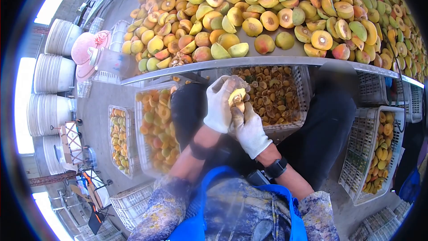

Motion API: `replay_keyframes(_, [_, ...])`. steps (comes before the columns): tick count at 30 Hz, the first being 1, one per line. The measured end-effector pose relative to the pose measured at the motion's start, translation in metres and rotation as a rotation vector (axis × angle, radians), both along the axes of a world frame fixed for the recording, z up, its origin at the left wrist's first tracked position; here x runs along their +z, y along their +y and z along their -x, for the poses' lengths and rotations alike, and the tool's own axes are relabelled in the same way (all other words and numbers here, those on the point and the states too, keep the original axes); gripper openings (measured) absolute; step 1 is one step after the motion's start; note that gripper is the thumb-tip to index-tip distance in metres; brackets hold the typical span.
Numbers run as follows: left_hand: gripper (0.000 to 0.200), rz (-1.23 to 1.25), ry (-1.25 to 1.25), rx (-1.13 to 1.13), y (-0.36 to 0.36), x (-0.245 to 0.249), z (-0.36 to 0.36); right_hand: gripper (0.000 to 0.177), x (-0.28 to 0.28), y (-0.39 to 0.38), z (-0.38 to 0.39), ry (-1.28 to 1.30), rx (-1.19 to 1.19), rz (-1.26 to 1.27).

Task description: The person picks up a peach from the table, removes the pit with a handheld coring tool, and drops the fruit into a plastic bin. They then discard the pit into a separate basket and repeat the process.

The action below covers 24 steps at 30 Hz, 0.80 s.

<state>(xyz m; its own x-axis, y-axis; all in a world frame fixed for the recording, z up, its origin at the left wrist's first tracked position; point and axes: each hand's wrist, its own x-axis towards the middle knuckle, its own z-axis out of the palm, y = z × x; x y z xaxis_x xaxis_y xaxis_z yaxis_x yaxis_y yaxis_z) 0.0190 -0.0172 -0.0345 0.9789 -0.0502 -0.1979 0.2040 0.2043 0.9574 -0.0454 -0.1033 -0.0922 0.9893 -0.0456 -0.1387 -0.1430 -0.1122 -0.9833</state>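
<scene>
My left hand (220, 105), in a white glove, is closed around a cut piece of yellow fruit (237, 97) in front of my chest. Close beside it, my right hand (251, 131), gloved too with stained fingertips, is closed against the lower side of the fruit; whether it grips a tool is hidden. Just beyond my hands runs the metal edge of a table (267, 60) heaped with halved and whole fruit (252, 27). Below that edge, between my knees, a white crate (305, 90) holds fruit scraps and pits (273, 91).
A crate of fruit (141, 151) stands by my left leg, with another crate (132, 138) farther left. At right is a fruit-filled crate (356, 160). Stacked white tubs (53, 73) and a person in a pink hat (84, 47) are at far left.
</scene>
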Motion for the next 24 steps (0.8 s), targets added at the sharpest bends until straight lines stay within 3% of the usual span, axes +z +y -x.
replay_keyframes(4, [0.025,-0.04,-0.025,-0.019,0.003,-0.001,0.001,0.034,-0.002,-0.003,0.002,0.102,0.071,-0.148])
replay_keyframes(7, [0.025,-0.024,-0.033,-0.013,0.004,-0.003,0.007,0.033,0.004,-0.003,0.005,-0.025,0.043,-0.239])
replay_keyframes(12, [0.032,0.146,-0.032,-0.016,-0.001,-0.004,-0.001,0.033,0.002,-0.005,-0.003,-0.049,0.0,-0.051])
replay_keyframes(15, [0.036,0.047,0.162,-0.099,0.006,0.006,-0.012,0.034,0.008,-0.011,-0.01,-0.001,0.038,0.037])
replay_keyframes(16, [0.035,0.136,0.206,-0.128,0.009,0.005,-0.014,0.035,0.011,-0.015,-0.01,0.005,0.063,0.067])
replay_keyframes(19, [0.024,-0.248,-0.119,-0.328,0.021,-0.009,-0.018,0.033,0.017,-0.015,-0.005,0.017,0.067,-0.022])
replay_keyframes(20, [0.016,-0.63,-0.559,-0.373,0.026,-0.022,-0.02,0.032,0.019,-0.016,-0.003,0.014,0.033,-0.062])
replay_keyframes(21, [0.018,-0.88,-0.799,-0.308,0.018,-0.002,-0.014,0.028,0.004,-0.011,-0.001,-0.131,0.025,-0.015])
replay_keyframes(22, [0.02,-0.302,-0.298,-0.4,0.027,-0.024,-0.018,0.025,-0.012,-0.006,0.0,-0.274,0.01,0.038])
replay_keyframes(23, [0.025,0.267,0.193,-0.204,0.036,-0.047,-0.023,0.023,-0.017,-0.005,0.001,-0.443,-0.032,0.115])
replay_keyframes(24, [0.025,0.329,0.226,-0.253,0.034,-0.044,-0.024,0.026,-0.012,-0.006,0.0,-0.346,-0.05,0.07])
